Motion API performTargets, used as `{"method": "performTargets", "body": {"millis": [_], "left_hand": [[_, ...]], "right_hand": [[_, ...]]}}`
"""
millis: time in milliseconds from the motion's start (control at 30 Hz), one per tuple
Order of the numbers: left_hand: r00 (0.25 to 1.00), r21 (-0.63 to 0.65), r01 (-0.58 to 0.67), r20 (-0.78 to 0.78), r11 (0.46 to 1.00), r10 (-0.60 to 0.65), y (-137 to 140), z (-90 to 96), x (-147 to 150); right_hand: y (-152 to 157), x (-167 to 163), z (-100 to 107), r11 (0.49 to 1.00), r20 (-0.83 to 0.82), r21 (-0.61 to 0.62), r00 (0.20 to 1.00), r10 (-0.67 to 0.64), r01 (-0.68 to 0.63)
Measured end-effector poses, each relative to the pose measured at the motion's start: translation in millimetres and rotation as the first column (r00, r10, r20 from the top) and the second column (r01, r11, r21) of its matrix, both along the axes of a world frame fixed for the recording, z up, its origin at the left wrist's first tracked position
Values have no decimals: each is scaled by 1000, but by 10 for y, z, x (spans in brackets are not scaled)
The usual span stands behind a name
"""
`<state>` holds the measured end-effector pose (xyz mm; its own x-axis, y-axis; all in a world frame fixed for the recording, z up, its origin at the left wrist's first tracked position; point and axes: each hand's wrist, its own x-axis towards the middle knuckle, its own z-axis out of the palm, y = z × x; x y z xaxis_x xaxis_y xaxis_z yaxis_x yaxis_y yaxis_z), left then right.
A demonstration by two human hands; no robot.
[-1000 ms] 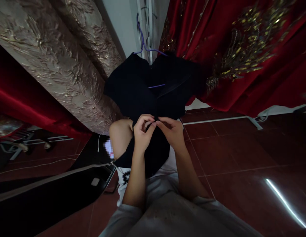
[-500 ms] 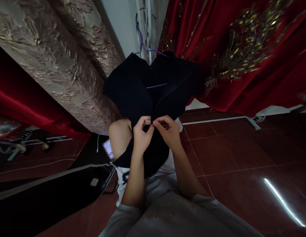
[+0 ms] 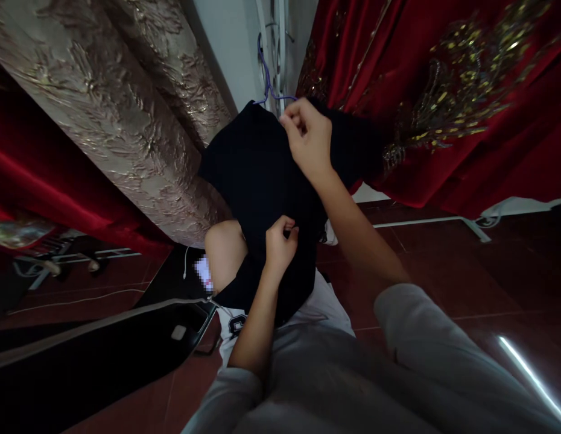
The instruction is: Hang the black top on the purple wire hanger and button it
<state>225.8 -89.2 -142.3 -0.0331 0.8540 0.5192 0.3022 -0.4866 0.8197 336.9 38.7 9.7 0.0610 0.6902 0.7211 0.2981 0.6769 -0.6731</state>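
Note:
A dark zip-up top (image 3: 256,163) hangs from a purple wire hanger (image 3: 266,78) in front of me, its lower part draped over my lap. My right hand (image 3: 310,135) is closed in a pinch at the collar, at the upper end of the front opening. The zipper pull itself is hidden by those fingers. Lower down the front, my left hand (image 3: 280,244) pinches the fabric of the top between thumb and fingers. The front edges lie together between my hands.
A white metal rack (image 3: 275,48) stands behind the hanger. Beige textured fabric (image 3: 140,132) hangs at left, red sequinned fabric (image 3: 425,163) at right. A black surface (image 3: 104,355) with a strap across it lies at lower left. The floor (image 3: 425,265) is red tile.
My right hand has moved up from beside my left hand to the collar. The open V at the top's neck has closed. My left hand stays low on the front.

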Motion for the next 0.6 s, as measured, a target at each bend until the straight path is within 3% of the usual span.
{"method": "performTargets", "body": {"millis": [67, 167, 267, 367, 467, 600], "left_hand": [[997, 28, 68, -46, 997, -66, 55, 85, 2], [992, 110, 112, -65, 988, -105, 250, 510, -97], [998, 268, 4, -61, 963, 13, 631, 1074, -259], [962, 352, -1, -256, 936, 97, 1036, 1457, -388], [928, 352, 34, -359, 935, 101, 1235, 1595, -446], [913, 336, 28, -391, 941, 113, 1170, 1667, -474]], "right_hand": [[91, 6, 84, 999, -22, -22, 999, 44, -44], [-25, -6, 51, 996, -65, -57, 996, 66, -70], [-206, -8, -28, 996, -64, -70, 996, 55, -59], [-254, 35, -51, 996, 15, -39, 997, 77, -77], [-202, 105, -31, 993, 69, -40, 991, 116, -114], [-170, 147, -12, 988, 9, -83, 992, 129, -128]]}}
